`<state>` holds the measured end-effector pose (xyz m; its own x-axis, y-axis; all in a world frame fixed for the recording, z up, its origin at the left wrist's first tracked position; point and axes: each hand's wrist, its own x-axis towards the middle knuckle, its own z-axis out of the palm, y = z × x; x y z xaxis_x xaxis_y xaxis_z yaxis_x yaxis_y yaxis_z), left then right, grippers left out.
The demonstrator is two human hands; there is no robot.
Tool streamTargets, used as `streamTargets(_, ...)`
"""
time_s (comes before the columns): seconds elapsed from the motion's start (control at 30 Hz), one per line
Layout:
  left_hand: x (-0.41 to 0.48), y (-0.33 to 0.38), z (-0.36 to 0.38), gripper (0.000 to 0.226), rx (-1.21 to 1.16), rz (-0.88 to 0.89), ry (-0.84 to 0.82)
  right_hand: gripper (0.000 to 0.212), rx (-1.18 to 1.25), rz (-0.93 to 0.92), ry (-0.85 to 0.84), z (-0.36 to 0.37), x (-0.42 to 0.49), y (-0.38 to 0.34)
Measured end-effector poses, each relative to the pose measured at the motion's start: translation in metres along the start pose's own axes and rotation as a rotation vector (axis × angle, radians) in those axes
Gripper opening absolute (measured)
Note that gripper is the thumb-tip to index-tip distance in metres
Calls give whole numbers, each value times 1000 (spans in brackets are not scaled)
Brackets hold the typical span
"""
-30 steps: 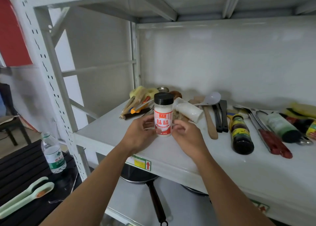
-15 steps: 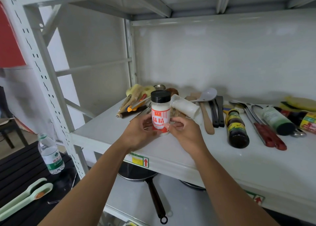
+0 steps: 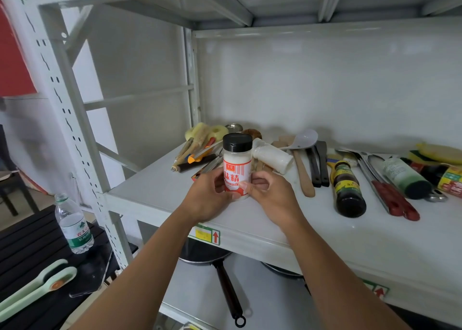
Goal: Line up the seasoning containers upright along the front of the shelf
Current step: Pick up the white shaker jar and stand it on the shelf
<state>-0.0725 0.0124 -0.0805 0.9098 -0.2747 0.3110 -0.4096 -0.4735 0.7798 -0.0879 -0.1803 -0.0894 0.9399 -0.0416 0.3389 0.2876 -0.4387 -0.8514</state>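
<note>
A white seasoning jar [image 3: 237, 166] with a black cap and a red label stands upright near the left front of the white shelf [image 3: 160, 199]. My left hand [image 3: 207, 197] grips its left side and my right hand [image 3: 271, 199] grips its right side. Behind the jar a white bottle [image 3: 273, 156] lies on its side. A dark sauce bottle [image 3: 347, 188] with a yellow label lies flat to the right. Further right a bottle with a green label [image 3: 406, 178] also lies flat, beside a red and yellow container [image 3: 452, 181] at the frame edge.
Wooden and black spatulas [image 3: 312, 164], a grey ladle [image 3: 303, 139], red-handled tongs [image 3: 390, 194], brushes [image 3: 197, 144] and sponges [image 3: 440, 152] clutter the back of the shelf. Pans [image 3: 225, 274] sit on the shelf below. A water bottle [image 3: 73, 226] stands on a dark table to the left.
Both hands have stayed on the jar, which stays upright and has shifted slightly toward the front edge. The camera view has shifted a little.
</note>
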Motion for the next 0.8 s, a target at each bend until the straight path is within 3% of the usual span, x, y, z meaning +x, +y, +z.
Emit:
streamTargets(0.27, 2, -5, 0, 64, -32, 1, -55, 50, -15, -6, 9, 1, -1, 1)
streamTargets(0.43, 1, -1, 2, 76, -15, -6, 6, 47, -12, -6, 1, 2, 0, 0)
streamTargets(0.8, -2, 0, 2, 59, 13, -32, 103, 48, -42, -19, -19, 2, -1, -2)
